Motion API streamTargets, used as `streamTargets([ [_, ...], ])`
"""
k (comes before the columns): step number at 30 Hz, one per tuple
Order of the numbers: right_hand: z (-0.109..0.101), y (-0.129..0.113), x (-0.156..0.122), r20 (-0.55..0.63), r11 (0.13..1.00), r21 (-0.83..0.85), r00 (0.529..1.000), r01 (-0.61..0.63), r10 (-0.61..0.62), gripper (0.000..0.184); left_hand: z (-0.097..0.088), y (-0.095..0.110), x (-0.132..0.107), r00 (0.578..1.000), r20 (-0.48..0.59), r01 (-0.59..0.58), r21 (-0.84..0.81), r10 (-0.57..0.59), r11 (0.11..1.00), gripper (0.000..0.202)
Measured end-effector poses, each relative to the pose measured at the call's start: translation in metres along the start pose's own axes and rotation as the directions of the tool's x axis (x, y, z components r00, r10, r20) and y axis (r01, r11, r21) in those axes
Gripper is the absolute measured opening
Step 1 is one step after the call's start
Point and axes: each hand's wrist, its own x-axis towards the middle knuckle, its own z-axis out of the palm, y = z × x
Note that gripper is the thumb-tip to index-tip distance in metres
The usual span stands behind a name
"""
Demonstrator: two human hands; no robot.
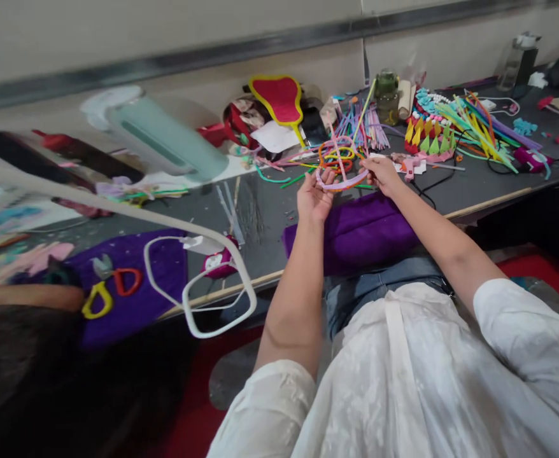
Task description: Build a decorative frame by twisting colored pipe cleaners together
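Note:
Between my hands is a piece shaped from fuzzy pipe cleaners, with a curved lilac band (341,186) at its near edge and orange and yellow loops (339,152) behind. A pink stem rises from its middle. My left hand (316,196), palm turned up, grips the band's left end with curled fingers. At the other end, my right hand (379,173) pinches the band between thumb and fingers. Just below lies a folded purple cloth (372,219) at the table's edge. To the right of my right hand is a pink glue gun (409,166).
Loose pipe cleaners (484,130) and a colourful paper crown (430,138) lie at the right. A white-framed lamp (219,331) juts over the table's left front. Scissors (102,286) rest on purple cloth beside another person's arm (31,299). Bottles (387,95) stand behind.

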Motion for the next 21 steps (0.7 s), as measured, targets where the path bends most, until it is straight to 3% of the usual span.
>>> streamTargets([
  [13, -0.004, 0.014, -0.013, -0.086, 0.998, 0.036, 0.995, -0.051, 0.054, 0.007, -0.013, -0.001, -0.015, 0.998, -0.001, 0.06, -0.026, -0.061, 0.998, 0.031],
  [21, 0.003, 0.024, -0.02, -0.088, 0.998, -0.004, 0.994, -0.058, 0.057, 0.008, -0.036, -0.006, -0.027, 0.996, 0.023, 0.092, -0.064, -0.091, 0.994, 0.029],
])
